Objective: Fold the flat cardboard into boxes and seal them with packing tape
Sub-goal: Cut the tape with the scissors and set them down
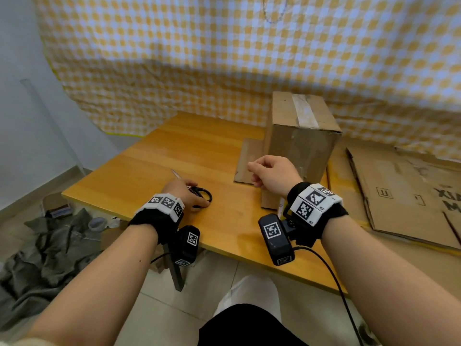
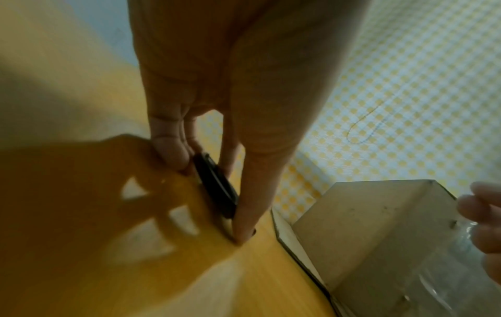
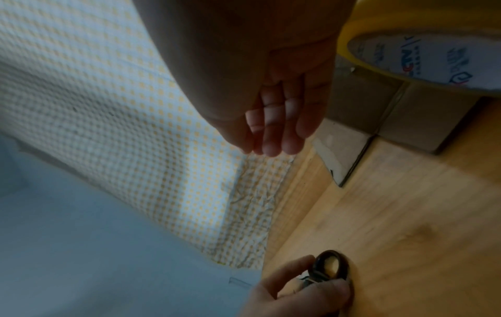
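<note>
The left hand [image 1: 184,193] rests on the wooden table [image 1: 139,171], fingers pinching one pair of scissors [image 1: 199,193] by the black handles (blade pointing away). Right of it, the right hand [image 1: 272,171] hovers, fingers loosely curled on nothing, just before one taped box [image 1: 299,136]. One tape roll [image 3: 423,55] sits nearby.

The right hand [image 3: 273,120] hangs over the tabletop [image 3: 406,214] with fingers [image 3: 271,137] close together and only slightly bent, holding nothing. A roll of yellow packing tape [image 3: 423,62] sits at the upper right (its core printed in red and blue) above the cardboard box [image 3: 423,113]. At the bottom edge the left hand [image 3: 295,293] takes a grip on the black scissor handle [image 3: 332,268]. A yellow checked cloth [image 3: 135,133] hangs behind.
</note>
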